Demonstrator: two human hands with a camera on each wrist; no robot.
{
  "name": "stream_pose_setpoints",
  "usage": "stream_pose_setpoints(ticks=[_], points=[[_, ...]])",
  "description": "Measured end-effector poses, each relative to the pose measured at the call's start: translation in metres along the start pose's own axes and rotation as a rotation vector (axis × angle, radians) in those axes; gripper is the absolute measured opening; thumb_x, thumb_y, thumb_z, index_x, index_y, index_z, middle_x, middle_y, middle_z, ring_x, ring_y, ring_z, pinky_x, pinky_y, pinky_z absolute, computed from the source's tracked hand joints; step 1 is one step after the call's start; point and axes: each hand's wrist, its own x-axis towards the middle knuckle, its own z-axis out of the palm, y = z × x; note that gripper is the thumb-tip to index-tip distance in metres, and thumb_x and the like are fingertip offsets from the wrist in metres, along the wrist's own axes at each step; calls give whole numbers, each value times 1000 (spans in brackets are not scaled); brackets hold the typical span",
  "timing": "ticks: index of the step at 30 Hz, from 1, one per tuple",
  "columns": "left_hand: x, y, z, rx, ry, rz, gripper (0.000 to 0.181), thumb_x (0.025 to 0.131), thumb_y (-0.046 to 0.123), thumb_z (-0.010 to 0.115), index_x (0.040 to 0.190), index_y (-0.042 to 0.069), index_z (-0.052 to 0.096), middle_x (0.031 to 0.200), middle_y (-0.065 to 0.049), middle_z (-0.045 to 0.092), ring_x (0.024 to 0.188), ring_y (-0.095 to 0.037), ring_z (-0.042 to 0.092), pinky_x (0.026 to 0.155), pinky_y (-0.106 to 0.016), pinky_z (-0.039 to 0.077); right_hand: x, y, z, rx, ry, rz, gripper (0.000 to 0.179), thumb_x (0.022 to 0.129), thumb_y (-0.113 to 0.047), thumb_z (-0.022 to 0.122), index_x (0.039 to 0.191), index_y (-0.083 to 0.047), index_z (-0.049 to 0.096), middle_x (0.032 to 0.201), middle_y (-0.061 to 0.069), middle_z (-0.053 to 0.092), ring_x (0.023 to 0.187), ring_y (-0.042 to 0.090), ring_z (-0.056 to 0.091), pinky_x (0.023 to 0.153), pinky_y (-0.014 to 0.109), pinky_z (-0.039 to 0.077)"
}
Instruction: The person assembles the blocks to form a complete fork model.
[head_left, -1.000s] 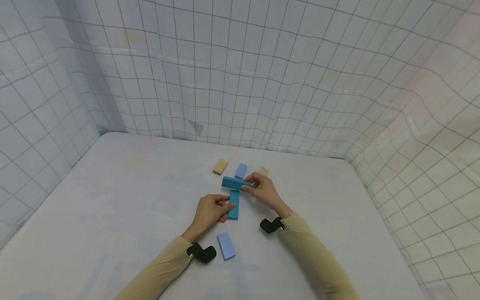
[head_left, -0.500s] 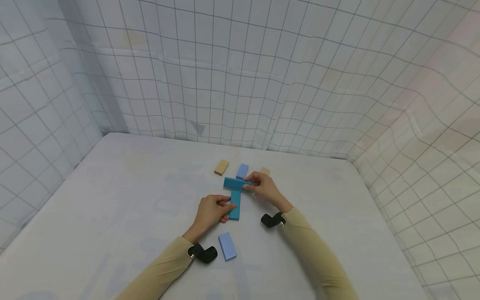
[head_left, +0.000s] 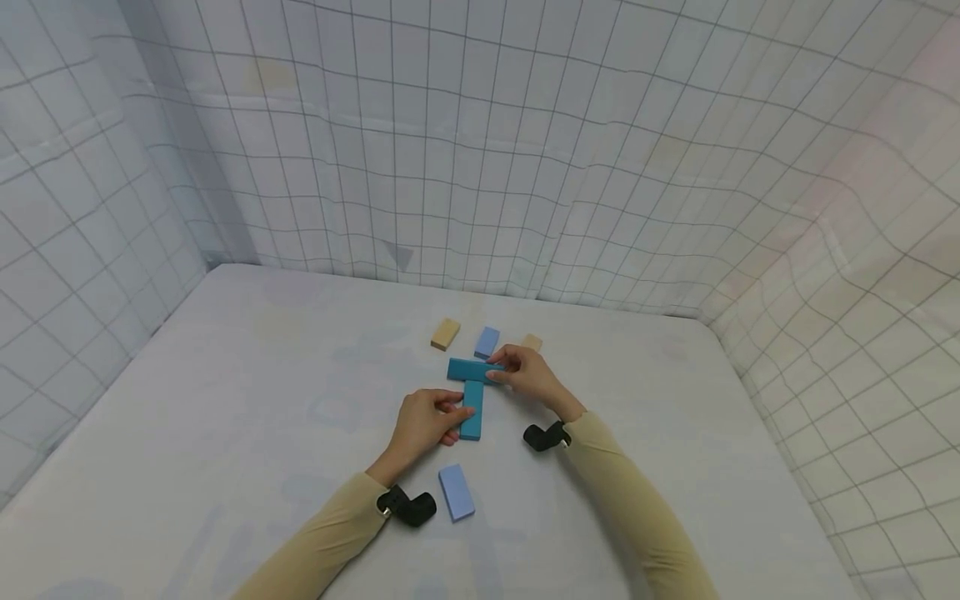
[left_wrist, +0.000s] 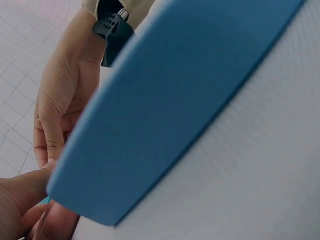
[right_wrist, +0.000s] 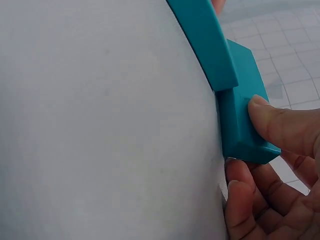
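Observation:
Two long teal blocks form a T on the white surface in the head view. My right hand (head_left: 528,375) grips the right end of the crosswise block (head_left: 467,369); the right wrist view shows the thumb on this block (right_wrist: 245,120) and fingers curled by its end. The lengthwise block (head_left: 472,408) meets the crosswise one near its middle. My left hand (head_left: 423,425) holds the lengthwise block from the left, thumb over its top. In the left wrist view, a nearer blue block (left_wrist: 175,100) hides most of the teal ones.
A light blue block (head_left: 456,492) lies near the left wrist. Beyond the T stand a yellow block (head_left: 446,334), another light blue block (head_left: 487,342) and a pale tan block (head_left: 532,342), partly behind the right hand. Grid-patterned curtains (head_left: 450,167) enclose the white table (head_left: 300,400).
My right hand has lowered the crosswise teal block, which was tilted, so that it now lies flat at the far end of the lengthwise one. The left hand has stayed in place.

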Motion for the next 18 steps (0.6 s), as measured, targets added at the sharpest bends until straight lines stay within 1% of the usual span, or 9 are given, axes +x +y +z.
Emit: stream_pose_setpoints(ticks=[9, 14, 18], points=[[2, 1, -1, -1, 4, -2, 37, 82, 16, 76, 112, -4, 68, 70, -2, 67, 43, -15, 60, 42, -30, 50, 1, -1, 1, -56, 58, -22, 16, 86, -16, 73, 100, -9, 72, 87, 0, 63, 69, 14, 55, 56, 26, 46], [1, 0, -1, 0, -5, -14, 37, 82, 16, 76, 112, -4, 68, 71, -1, 67, 43, -15, 60, 42, -30, 50, 0, -1, 1, -96, 58, -36, 17, 85, -15, 74, 100, -7, 73, 92, 3, 60, 74, 15, 56, 59, 26, 48], [0, 0, 0, -5, -6, -22, 37, 82, 17, 76, 112, -4, 68, 71, -1, 67, 43, -15, 60, 43, -30, 50, 0, -2, 2, -121, 58, -39, 18, 84, -14, 74, 100, -6, 74, 92, 5, 59, 75, 16, 57, 60, 26, 48]])
